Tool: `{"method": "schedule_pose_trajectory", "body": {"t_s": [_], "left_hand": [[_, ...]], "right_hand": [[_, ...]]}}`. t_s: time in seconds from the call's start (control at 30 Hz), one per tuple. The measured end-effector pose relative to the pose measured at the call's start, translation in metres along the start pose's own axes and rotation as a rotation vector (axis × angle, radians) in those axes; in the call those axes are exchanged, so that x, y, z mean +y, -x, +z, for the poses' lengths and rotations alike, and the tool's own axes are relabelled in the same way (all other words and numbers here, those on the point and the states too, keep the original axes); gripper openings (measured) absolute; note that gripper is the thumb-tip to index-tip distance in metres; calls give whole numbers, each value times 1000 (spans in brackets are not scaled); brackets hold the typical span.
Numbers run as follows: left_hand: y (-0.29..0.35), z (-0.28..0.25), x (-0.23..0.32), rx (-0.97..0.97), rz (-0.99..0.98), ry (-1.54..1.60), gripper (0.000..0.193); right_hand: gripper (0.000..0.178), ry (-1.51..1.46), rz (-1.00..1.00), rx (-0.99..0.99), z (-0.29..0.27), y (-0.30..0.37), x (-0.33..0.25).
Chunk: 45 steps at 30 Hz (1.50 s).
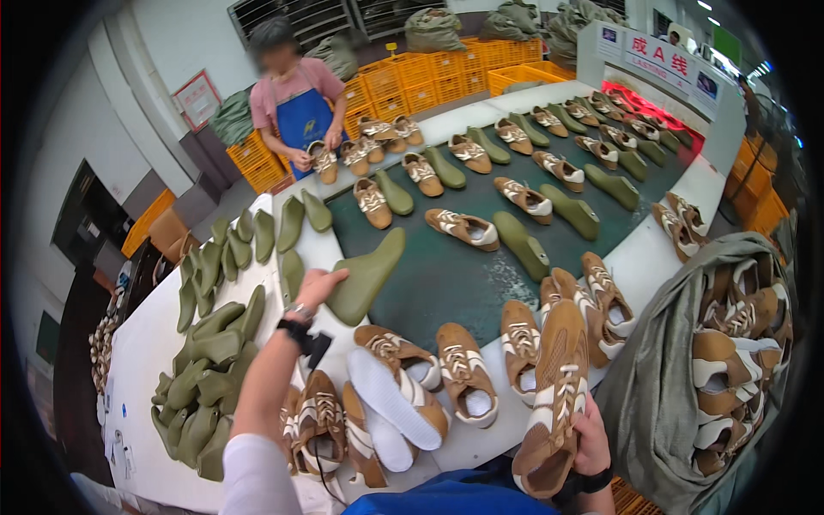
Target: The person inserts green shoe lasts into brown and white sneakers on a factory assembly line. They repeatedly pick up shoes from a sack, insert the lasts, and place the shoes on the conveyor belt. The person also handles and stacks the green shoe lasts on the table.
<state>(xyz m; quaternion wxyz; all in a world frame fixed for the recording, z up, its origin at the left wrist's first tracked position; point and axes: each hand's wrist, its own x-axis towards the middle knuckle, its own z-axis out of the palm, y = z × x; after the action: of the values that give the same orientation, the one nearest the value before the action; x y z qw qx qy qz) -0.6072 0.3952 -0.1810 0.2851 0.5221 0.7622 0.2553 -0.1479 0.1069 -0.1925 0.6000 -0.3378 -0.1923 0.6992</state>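
Note:
My left hand (319,287) is closed on a green shoe last (369,276), holding it up over the near left corner of the dark green belt. In my right hand (590,436), low at the right, is a brown and white sneaker (556,395) with white laces, toe pointing up and tilted. Several matching sneakers (468,371) stand along the near white ledge between my arms. Two white insoles (396,399) lie across the sneakers beside my left forearm. A heap of green lasts (210,369) covers the white table to the left.
On the belt (421,296) sneakers and lasts lie in rows. A grey-green sack (661,360) full of sneakers stands at the right. Across the belt, a person in a blue apron (302,120) handles a sneaker. Orange crates (403,86) line the back wall.

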Motion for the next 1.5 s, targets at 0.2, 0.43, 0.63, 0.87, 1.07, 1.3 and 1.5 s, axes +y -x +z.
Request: {"method": "schedule_pose_trajectory", "body": {"t_s": [0.2,0.43,0.63,0.87,1.07,1.3,1.5], "left_hand": [[-49,210,50,-180,-122,-428,48],[-37,282,34,-342,41,-445,52],[68,176,80,-685,349,-234,75],[273,98,66,-503,810,268,97],[312,68,26,93,583,375,83],[334,55,13,276,671,237,70],[339,45,12,361,652,121,58]], "right_hand": [[53,93,-139,282,-71,71,-6],[35,162,-87,387,-108,127,-5],[55,40,-125,89,-49,33,-17],[60,181,-101,-231,63,-63,37],[78,1113,-824,-285,121,-48,56],[61,1492,-1109,-530,147,-29,56],[31,1304,-1118,-479,153,-28,78]]}}
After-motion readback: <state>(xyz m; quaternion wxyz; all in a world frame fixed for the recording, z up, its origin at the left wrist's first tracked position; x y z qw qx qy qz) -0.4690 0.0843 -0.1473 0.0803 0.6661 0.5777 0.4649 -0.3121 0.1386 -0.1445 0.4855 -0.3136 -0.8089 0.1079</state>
